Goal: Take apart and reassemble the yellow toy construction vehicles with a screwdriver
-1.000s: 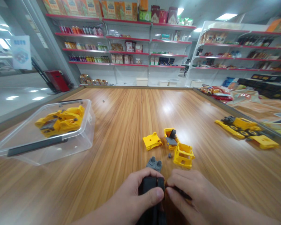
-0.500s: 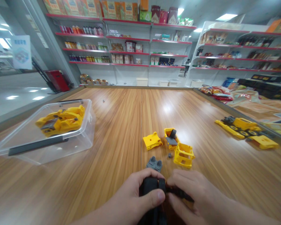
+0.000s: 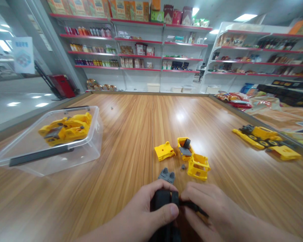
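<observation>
At the near edge of the view, my left hand [image 3: 151,205] is closed around a black toy part [image 3: 163,200], thumb and fingers on either side of it. My right hand [image 3: 207,205] pinches a thin dark piece [image 3: 195,207] against the right side of that part; its exact kind is hidden by the fingers. Just beyond my hands lies a grey plastic piece [image 3: 167,175] with two humps. Farther on are a flat yellow plate [image 3: 164,151], a yellow part with a grey seat [image 3: 184,149], a yellow cab frame [image 3: 199,167] and a tiny grey piece [image 3: 183,166].
A clear plastic bin [image 3: 88,158] holding yellow toy vehicles [image 3: 68,129] stands on the left of the wooden table [image 3: 131,134]. On the right lie more yellow toy vehicle parts [image 3: 265,134]. Stocked shelves [image 3: 138,40] and bagged goods [image 3: 237,101] stand beyond the table's raised edge.
Almost nothing differs. Both hands keep the same hold on the black part, and the loose pieces lie where they were.
</observation>
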